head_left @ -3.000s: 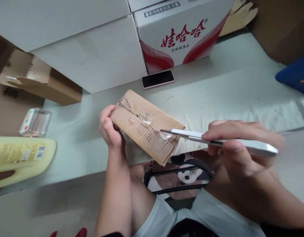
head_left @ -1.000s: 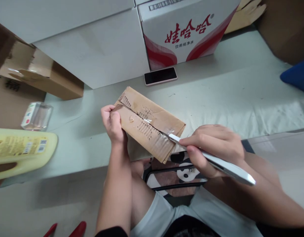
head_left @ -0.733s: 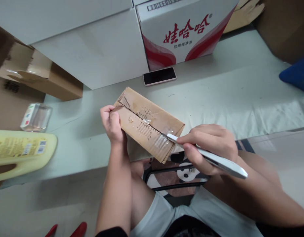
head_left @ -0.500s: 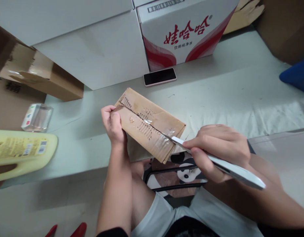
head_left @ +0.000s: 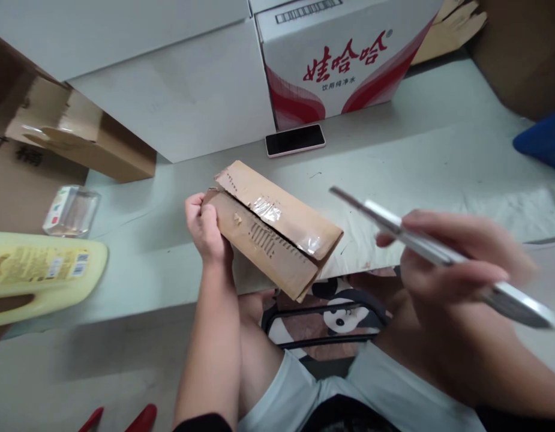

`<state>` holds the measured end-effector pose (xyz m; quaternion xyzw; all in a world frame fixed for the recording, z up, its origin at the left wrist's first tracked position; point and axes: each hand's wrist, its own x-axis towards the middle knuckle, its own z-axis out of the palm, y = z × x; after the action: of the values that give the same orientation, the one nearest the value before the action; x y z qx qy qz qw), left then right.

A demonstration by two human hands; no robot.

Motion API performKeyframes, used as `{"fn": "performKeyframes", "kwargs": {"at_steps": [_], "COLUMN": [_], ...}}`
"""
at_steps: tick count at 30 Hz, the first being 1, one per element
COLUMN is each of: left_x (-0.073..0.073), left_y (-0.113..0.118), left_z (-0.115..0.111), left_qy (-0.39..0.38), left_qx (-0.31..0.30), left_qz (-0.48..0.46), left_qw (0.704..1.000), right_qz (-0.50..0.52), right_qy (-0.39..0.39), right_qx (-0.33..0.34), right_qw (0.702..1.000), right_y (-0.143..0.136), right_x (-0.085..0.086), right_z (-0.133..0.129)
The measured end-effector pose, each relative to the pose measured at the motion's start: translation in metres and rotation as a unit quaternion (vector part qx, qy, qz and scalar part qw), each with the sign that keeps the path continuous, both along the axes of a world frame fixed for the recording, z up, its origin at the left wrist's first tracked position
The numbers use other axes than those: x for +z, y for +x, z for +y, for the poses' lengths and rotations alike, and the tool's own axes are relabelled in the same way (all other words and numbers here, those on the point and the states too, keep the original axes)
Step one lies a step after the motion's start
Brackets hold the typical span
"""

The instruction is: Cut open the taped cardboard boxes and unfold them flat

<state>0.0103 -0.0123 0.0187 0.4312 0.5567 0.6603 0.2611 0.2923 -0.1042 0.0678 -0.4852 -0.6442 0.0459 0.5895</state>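
A small brown cardboard box (head_left: pixel 286 210) is tilted at the front edge of the table, with torn tape and scuffs on its top. Its two top flaps are parted along the middle seam, leaving a dark slit; the inside cannot be made out. My left hand (head_left: pixel 208 231) is closed on the box's left end, thumb on top. To the right of the box, in the air and apart from it, my right hand (head_left: pixel 452 258) grips a white utility knife (head_left: pixel 430 246) with its blade out, pointing up and left. The right hand is blurred by motion.
A phone (head_left: pixel 295 141) lies behind the box, before a white-and-red carton (head_left: pixel 331 72) and a white box (head_left: pixel 178 96). At left are a brown carton (head_left: pixel 124 156), a clear container (head_left: pixel 74 210) and a yellow bottle (head_left: pixel 47 276). Something blue (head_left: pixel 542 141) stands at right.
The knife in my right hand has come away from the box's seam, up and to the right. The seam gapes wider, with the far flap lifted. My left hand stays on the box.
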Motion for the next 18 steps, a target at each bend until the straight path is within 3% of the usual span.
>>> {"fn": "performKeyframes", "kwargs": {"at_steps": [2,4,7,9,11,14,18], "left_x": [-0.001,0.0,0.006,0.011,0.016,0.018,0.012], "left_y": [-0.001,0.0,0.001,-0.002,-0.008,-0.024,-0.039], "left_z": [0.0,0.001,0.001,0.0,-0.002,-0.008,-0.014], "left_qy": [0.016,0.032,0.043,0.037,0.038,0.043,0.003], "left_qx": [0.0,-0.013,-0.033,-0.032,-0.032,-0.073,-0.089], "left_qz": [-0.02,-0.07,-0.166,-0.209,-0.214,-0.176,-0.176], "left_qw": [1.0,0.997,0.985,0.977,0.976,0.981,0.98], "right_qz": [-0.035,-0.135,-0.264,-0.308,-0.33,-0.338,-0.349], "right_qy": [-0.016,-0.135,-0.313,-0.377,-0.391,-0.355,-0.286], "right_qx": [-0.064,-0.08,-0.07,-0.049,-0.052,-0.052,0.117], "right_qw": [0.997,0.978,0.91,0.872,0.858,0.87,0.885], "right_y": [0.005,0.012,0.023,0.027,0.027,0.019,0.002], "right_x": [-0.019,-0.038,-0.061,-0.07,-0.072,-0.066,-0.061], "right_z": [0.016,0.033,0.051,0.055,0.054,0.047,0.034]}}
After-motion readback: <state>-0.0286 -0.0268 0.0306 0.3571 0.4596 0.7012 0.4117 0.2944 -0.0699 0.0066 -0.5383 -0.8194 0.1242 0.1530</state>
